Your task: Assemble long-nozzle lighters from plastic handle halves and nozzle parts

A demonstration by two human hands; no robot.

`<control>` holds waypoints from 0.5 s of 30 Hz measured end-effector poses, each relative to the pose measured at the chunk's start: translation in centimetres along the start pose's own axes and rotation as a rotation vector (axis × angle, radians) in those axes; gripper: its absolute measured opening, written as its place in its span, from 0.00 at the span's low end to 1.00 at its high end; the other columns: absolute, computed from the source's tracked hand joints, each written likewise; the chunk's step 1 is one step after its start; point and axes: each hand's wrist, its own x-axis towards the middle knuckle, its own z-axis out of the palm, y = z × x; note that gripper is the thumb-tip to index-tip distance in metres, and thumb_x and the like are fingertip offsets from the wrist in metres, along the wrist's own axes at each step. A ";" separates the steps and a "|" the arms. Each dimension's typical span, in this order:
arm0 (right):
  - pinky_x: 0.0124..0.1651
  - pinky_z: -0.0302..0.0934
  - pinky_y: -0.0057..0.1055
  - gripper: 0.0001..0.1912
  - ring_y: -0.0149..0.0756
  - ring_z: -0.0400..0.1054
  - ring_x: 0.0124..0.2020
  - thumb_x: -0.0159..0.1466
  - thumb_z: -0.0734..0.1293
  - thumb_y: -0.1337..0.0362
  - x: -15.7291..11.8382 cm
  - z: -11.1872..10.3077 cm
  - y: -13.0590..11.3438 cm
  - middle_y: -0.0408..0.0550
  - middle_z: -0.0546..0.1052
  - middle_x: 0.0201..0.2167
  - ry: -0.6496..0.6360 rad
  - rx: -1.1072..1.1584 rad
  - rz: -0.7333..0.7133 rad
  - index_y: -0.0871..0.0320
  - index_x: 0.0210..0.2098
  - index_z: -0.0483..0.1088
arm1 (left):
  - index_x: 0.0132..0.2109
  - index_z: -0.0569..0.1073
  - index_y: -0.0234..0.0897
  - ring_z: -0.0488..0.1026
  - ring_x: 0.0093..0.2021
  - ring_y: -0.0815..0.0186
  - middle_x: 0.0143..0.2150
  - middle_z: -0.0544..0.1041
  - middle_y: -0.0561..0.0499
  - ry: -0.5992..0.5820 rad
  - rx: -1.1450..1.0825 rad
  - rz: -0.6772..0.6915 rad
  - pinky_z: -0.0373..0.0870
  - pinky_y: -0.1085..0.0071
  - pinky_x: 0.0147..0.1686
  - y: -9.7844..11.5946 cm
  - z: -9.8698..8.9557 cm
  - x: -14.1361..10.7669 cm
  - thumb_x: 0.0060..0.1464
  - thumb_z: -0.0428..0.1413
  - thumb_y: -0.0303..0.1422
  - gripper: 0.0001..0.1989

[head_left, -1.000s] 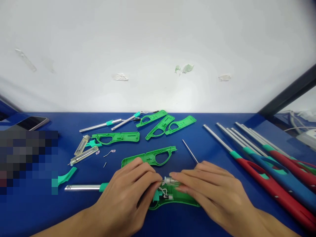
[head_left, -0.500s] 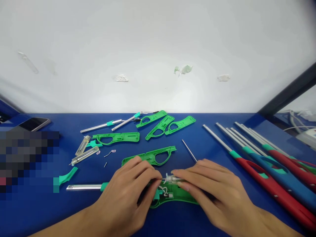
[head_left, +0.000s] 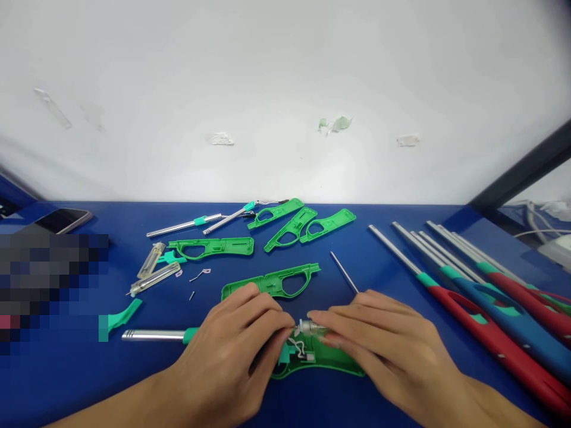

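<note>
A green shell half [head_left: 330, 358] lies open under both hands, with white wires and a teal piece [head_left: 285, 354] inside it. My right hand [head_left: 392, 342] pinches a clear cylinder [head_left: 311, 327] between thumb and fingers, just above the shell. Thumb and fingertips of my left hand [head_left: 250, 351] are pressed together at the cylinder's left end; what they hold is too small to name. From under my left hand a silver tube [head_left: 154, 335] with a teal collar sticks out to the left. Another green shell half [head_left: 272, 280] lies just beyond my hands.
Farther back are green shell halves [head_left: 328, 226] and silver tubes [head_left: 182, 226]. Clear cylinders [head_left: 156, 278] and small metal bits lie left. A thin rod [head_left: 343, 271] is near my right hand. Red and blue lighters [head_left: 477, 321] line the right; a phone [head_left: 66, 220] lies far left.
The clear cylinder's left end has shifted slightly and tilts a little more. My hands have barely moved; the whole view has shifted slightly.
</note>
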 end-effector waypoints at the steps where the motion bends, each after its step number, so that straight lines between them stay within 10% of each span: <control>1: 0.38 0.73 0.30 0.12 0.30 0.83 0.35 0.79 0.63 0.65 0.1 0.0 -0.1 0.41 0.88 0.41 0.000 -0.008 -0.008 0.58 0.49 0.80 | 0.45 0.73 0.36 0.71 0.38 0.67 0.39 0.78 0.52 0.003 0.001 0.002 0.71 0.66 0.44 0.0 0.0 0.0 0.68 0.54 0.18 0.09; 15: 0.38 0.74 0.31 0.14 0.31 0.84 0.36 0.79 0.61 0.67 0.0 -0.1 -0.4 0.43 0.88 0.42 -0.014 -0.026 -0.021 0.59 0.49 0.79 | 0.45 0.73 0.36 0.71 0.38 0.67 0.39 0.78 0.52 0.008 -0.011 0.015 0.71 0.67 0.43 0.1 0.0 0.0 0.67 0.55 0.18 0.09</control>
